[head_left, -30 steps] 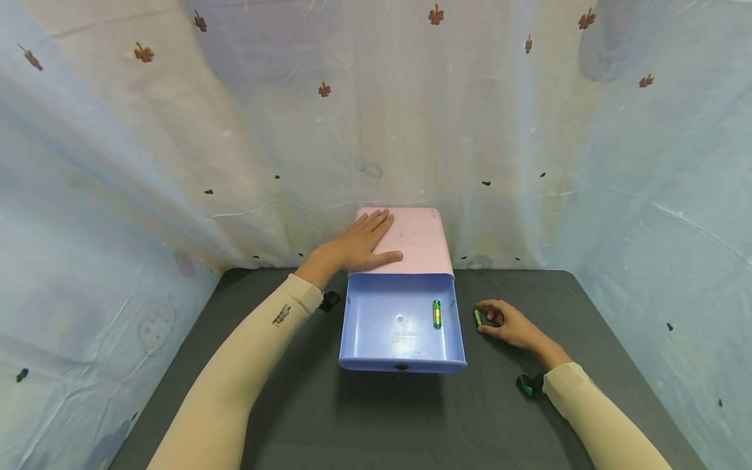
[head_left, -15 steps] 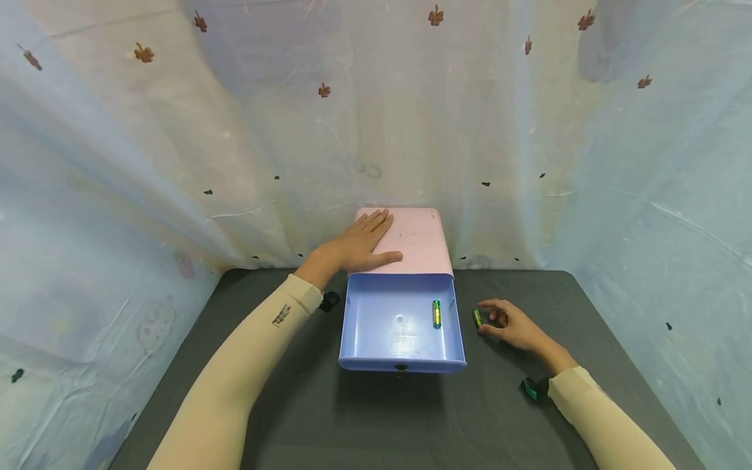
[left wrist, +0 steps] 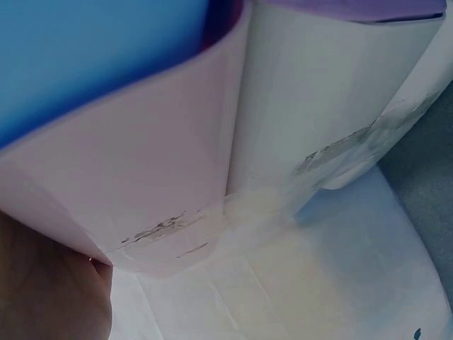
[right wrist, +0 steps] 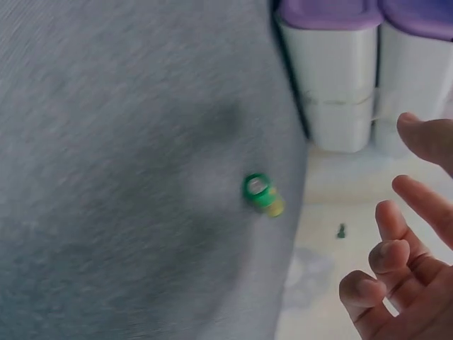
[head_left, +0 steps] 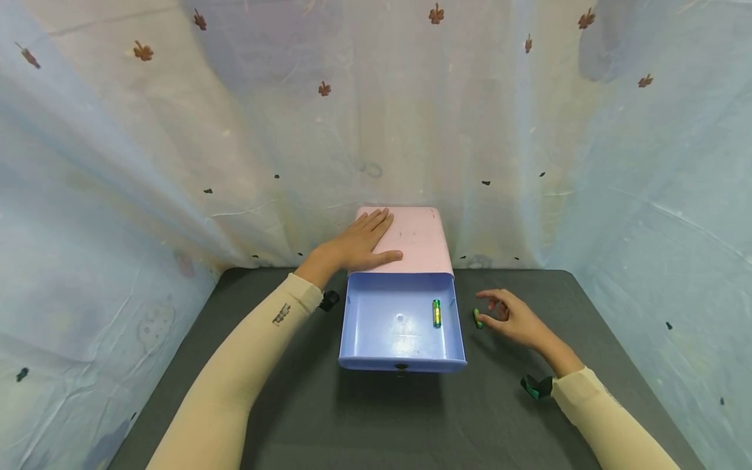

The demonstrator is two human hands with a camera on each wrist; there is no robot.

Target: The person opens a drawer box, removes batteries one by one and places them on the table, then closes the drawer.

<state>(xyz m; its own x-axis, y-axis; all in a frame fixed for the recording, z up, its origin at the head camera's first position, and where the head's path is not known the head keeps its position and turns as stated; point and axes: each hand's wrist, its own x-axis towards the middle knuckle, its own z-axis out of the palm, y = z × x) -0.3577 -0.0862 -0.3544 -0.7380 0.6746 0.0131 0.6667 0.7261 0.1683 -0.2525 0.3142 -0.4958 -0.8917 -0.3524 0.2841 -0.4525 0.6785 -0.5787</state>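
Observation:
My left hand [head_left: 364, 247] rests flat, fingers spread, on the pink top of a small drawer unit [head_left: 420, 238]. Its pale blue drawer [head_left: 376, 313] is pulled out towards me. Inside the drawer, near its right wall, lies a green and yellow battery [head_left: 437, 313]. A second such battery [head_left: 478, 318] lies on the dark table right of the drawer. Close beside that one, my right hand [head_left: 516, 320] has its fingers parted and holds nothing. The right wrist view shows a gap between this battery [right wrist: 263, 195] and the fingers [right wrist: 393, 223].
The dark table [head_left: 399, 431] reaches back to a patterned curtain [head_left: 388, 130] that also hangs along both sides. White bodies with purple fronts [right wrist: 329, 85] stand side by side in the right wrist view.
My right hand has let go of the battery on the table and moved slightly up and away, its fingers opening wider. My left hand and the drawer have stayed in place.

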